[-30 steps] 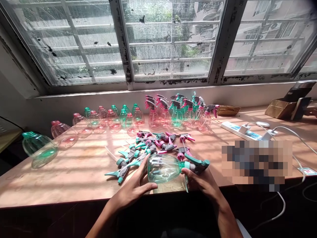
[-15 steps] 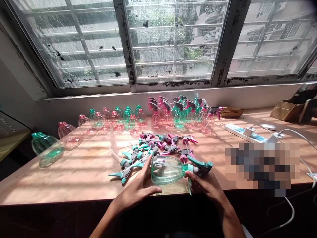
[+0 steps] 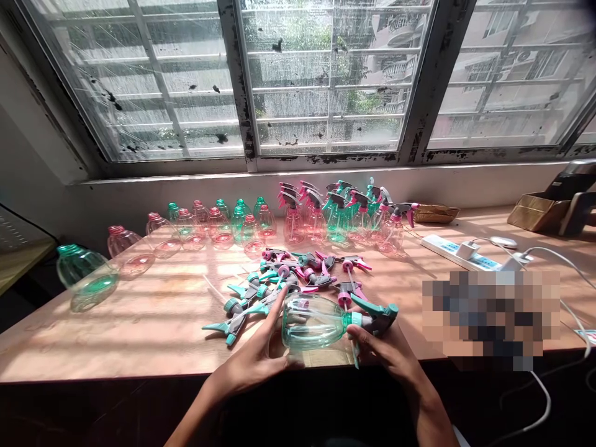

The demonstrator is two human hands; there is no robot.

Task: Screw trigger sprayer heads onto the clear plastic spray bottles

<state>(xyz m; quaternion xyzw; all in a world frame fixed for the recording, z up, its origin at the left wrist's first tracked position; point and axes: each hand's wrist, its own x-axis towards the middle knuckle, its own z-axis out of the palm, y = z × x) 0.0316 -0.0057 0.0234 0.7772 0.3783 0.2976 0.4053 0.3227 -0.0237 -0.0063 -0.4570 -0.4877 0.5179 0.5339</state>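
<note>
A clear green spray bottle (image 3: 314, 329) lies on its side in the air over the table's front edge, base to the left. My left hand (image 3: 261, 347) cups the base, index finger behind it and thumb below. At the neck, my right hand (image 3: 377, 347) grips around the green collar, with some fingers hidden behind the bottle. The bottle's grey and green trigger sprayer (image 3: 379, 315) points right, and a thin tube shows inside the bottle. Just beyond my hands lies a pile of loose green, pink and grey trigger sprayers (image 3: 261, 292).
Pink and green bottles without sprayers (image 3: 221, 230) stand at the back left. Bottles fitted with sprayers (image 3: 338, 223) stand by the wall at centre. A white power strip (image 3: 460, 253) with cables, a blurred patch (image 3: 493, 320) and a cardboard box (image 3: 537, 211) are on the right.
My left thumb has moved slightly in toward the bottle's underside. The bottle and right hand stay nearly in place; the view shifts slightly.
</note>
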